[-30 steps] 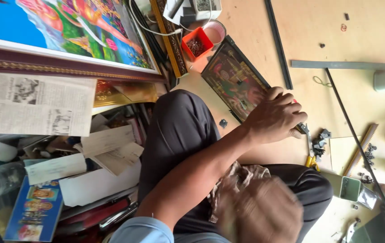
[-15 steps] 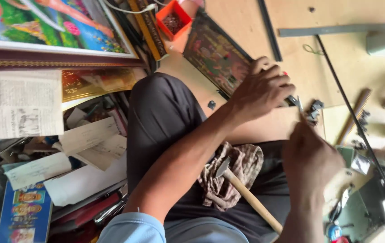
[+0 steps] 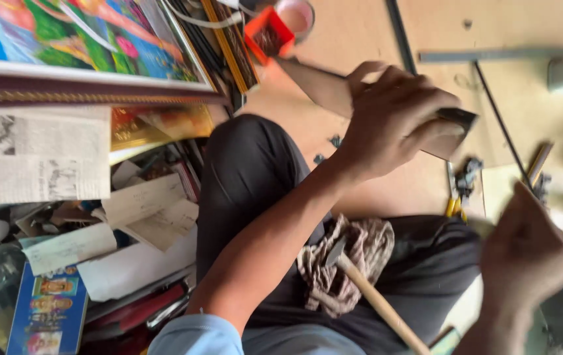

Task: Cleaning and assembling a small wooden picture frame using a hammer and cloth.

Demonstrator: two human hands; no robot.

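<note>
hammer [image 3: 367, 292], checked cloth [image 3: 347, 263], newspaper [image 3: 35, 154]

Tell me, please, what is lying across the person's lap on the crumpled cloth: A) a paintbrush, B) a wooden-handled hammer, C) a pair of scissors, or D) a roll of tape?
B: a hammer with a pale wooden handle lies with its metal head on the patterned cloth over the dark trousers, below the left hand, which grips a small framed picture.

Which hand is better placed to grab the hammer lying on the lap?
Right, probably. The right hand hovers close to the hammer, whose wooden handle points toward it. The left hand is busy gripping the small panel.
</note>
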